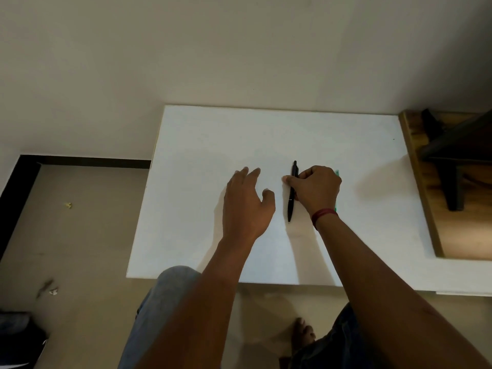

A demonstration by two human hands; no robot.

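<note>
A: Hands, status?
B: Left hand [246, 206] over desk [199, 155], fingers apart, holding nothing. Right hand [316, 190], fingers pinched on black pen [291, 206], which lies mid-desk.
A: Progress?
B: Judged early: grip made, lift not yet done. Green item [337, 173] beyond that hand, mostly hidden.

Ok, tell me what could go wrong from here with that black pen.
1. The right hand pinches the black pen near its middle, low over the white table, so the pen may slip free and roll.
2. A green item lies mostly hidden under that hand. Lifting the pen could knock it away.
</note>
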